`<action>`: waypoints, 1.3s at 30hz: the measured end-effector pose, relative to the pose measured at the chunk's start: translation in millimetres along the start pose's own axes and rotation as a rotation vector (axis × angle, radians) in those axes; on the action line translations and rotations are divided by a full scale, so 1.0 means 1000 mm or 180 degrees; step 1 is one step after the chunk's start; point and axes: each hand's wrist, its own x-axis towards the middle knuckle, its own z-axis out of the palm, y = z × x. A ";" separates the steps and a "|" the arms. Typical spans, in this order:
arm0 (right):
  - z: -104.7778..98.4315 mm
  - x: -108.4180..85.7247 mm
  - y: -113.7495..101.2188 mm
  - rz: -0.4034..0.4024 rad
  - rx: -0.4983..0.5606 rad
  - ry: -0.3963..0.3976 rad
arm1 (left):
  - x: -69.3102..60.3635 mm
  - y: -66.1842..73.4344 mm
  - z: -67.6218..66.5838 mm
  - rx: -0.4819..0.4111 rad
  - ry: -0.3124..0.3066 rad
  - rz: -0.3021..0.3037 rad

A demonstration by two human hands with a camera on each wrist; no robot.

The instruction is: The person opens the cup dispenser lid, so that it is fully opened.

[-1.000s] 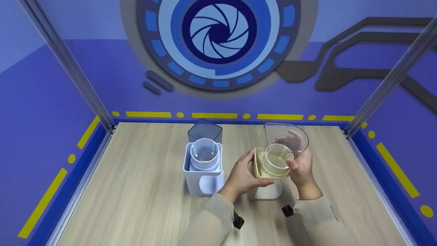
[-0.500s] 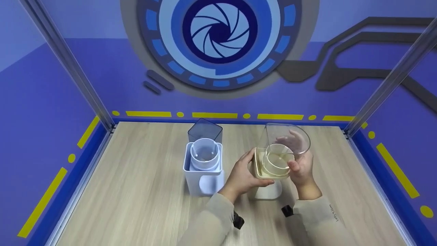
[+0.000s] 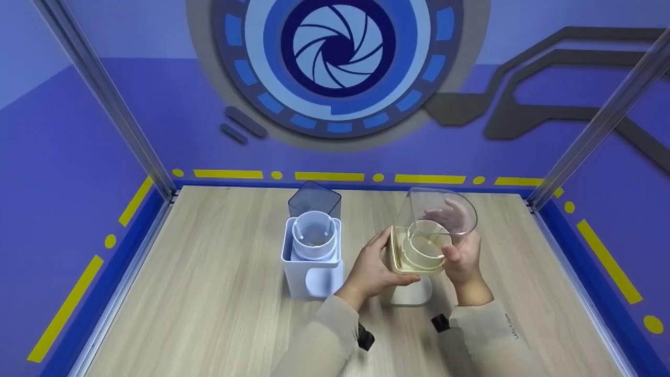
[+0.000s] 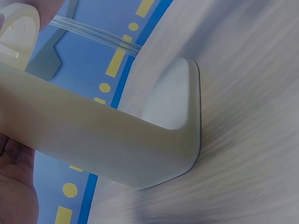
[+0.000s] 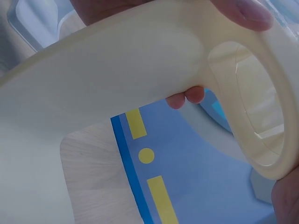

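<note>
A cream cup dispenser (image 3: 397,251), with a round collar at its top and a flat foot (image 3: 413,293), stands on the wooden table. My left hand (image 3: 370,269) grips its body from the left, thumb across the front. The right hand (image 3: 463,259) is at its right side, thumb bent by the collar and fingers visible through the clear cover (image 3: 413,209), which it appears to hold. In the left wrist view the body (image 4: 93,130) leads down to the foot; the right wrist view shows the oval opening (image 5: 224,51) and the left thumb (image 5: 247,14) above. Some fingertips are hidden.
To the left stands a similar pale blue dispenser (image 3: 301,277) with a smoky clear cover (image 3: 314,199). The table (image 3: 220,293) is enclosed by blue printed panels (image 3: 235,157) and metal posts (image 3: 104,89).
The clear cover and the right hand have shifted very slightly to the right. The left hand and both dispensers look unmoved.
</note>
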 end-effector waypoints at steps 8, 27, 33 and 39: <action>0.001 0.002 -0.003 0.0097 0.0108 0.0000 | 0.000 0.000 0.000 0.0007 -0.0006 -0.0018; 0.000 0.002 -0.003 0.0046 0.0055 -0.0007 | 0.000 0.000 0.001 -0.0007 -0.0003 -0.0016; 0.000 0.004 -0.003 0.0090 0.0144 -0.0034 | 0.001 -0.001 0.001 -0.0009 0.0013 -0.0007; 0.001 0.003 -0.004 0.0087 0.0199 -0.0041 | 0.001 -0.002 0.001 -0.0004 0.0015 0.0037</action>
